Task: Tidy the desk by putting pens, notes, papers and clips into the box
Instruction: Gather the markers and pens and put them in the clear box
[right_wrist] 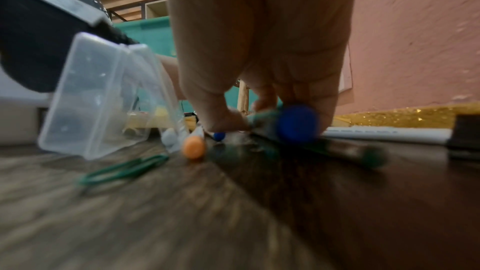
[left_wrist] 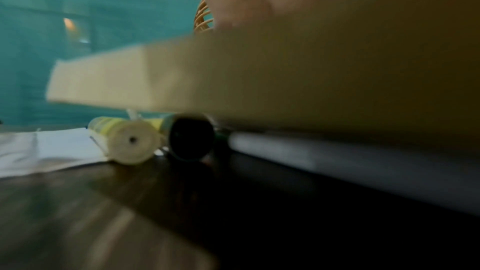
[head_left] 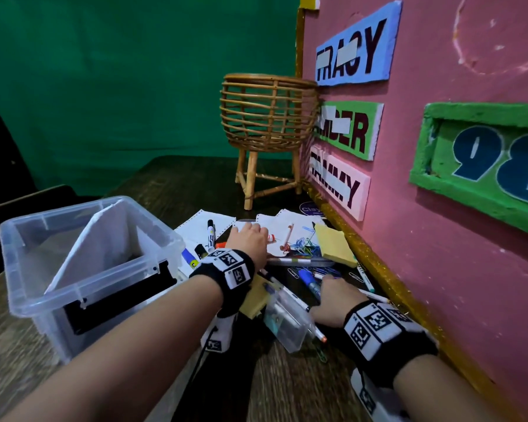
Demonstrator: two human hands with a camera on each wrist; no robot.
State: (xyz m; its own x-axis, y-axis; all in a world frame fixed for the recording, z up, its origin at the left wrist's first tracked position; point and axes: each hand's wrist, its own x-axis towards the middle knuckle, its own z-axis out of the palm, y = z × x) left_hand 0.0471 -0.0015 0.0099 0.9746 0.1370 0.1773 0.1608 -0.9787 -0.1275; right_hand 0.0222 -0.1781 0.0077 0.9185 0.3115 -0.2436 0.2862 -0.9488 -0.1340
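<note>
Head view: left hand flat on papers; right hand pinching blue marker.

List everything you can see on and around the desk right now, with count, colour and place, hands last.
storage box: one, clear plastic, left on the desk, a white sheet leaning inside.
small container: one, clear, tipped over between the two wrists.
papers: several, white, spread behind the hands.
paper clips: a pile, mixed colours, on the papers.
sticky-note pad: one, yellow, near the pink wall.
pens and markers: several, mixed colours, scattered among the papers.
wicker basket: one, tan, on legs at the back.
left hand: palm down on the papers; grip unclear.
right hand: fingers closing on a blue marker.
</note>
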